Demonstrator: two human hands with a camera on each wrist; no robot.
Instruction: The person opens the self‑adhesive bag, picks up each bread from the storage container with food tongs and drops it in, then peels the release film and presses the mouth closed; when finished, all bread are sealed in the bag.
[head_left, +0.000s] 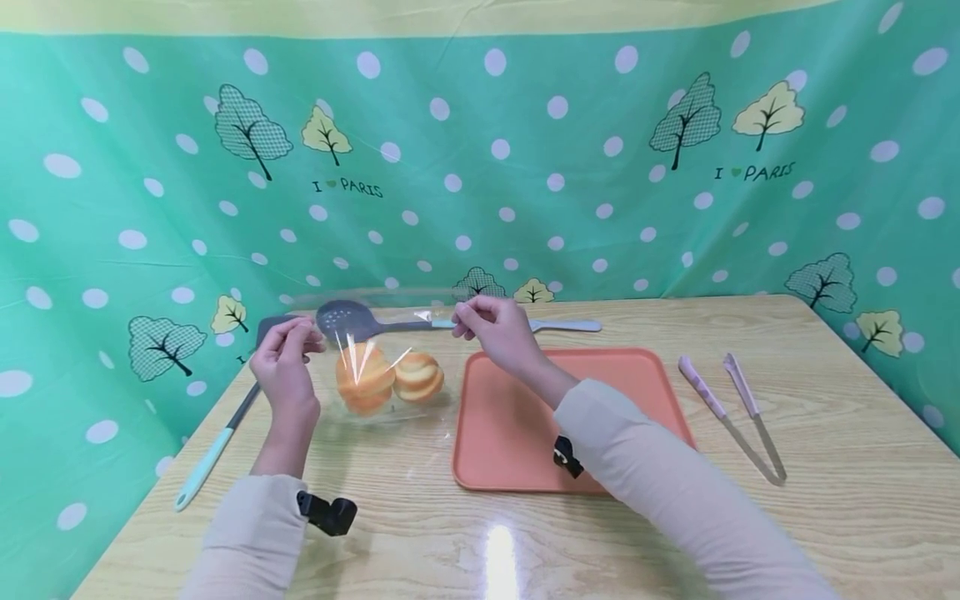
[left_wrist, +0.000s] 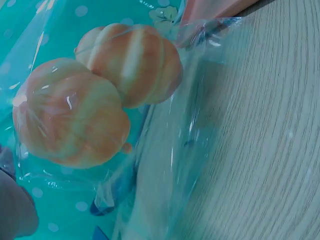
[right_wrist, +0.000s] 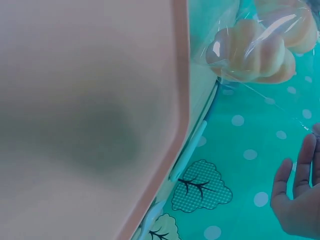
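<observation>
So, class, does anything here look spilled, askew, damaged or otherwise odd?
Nothing stands out. The two rounded, golden-brown bread rolls show no obvious damage inside their clear plastic bag, the coral-pink rectangular tray lies flat, and no spill shows on the pale wood-grain table. The purple-handled metal tongs simply rest spread open.

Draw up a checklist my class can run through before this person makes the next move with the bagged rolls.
1. Left hand pinching the clear bag: ok.
2. Right hand pinching the bag too: ok.
3. Both bread rolls inside the bag: ok.
4. Bag's mouth open: cannot tell; the transparent film doesn't show it clearly.
5. Space above the pink tray unobstructed: not ok; the right forearm crosses over it.
6. Tongs in hand, if wanted: not ok; they lie right of the tray.
</observation>
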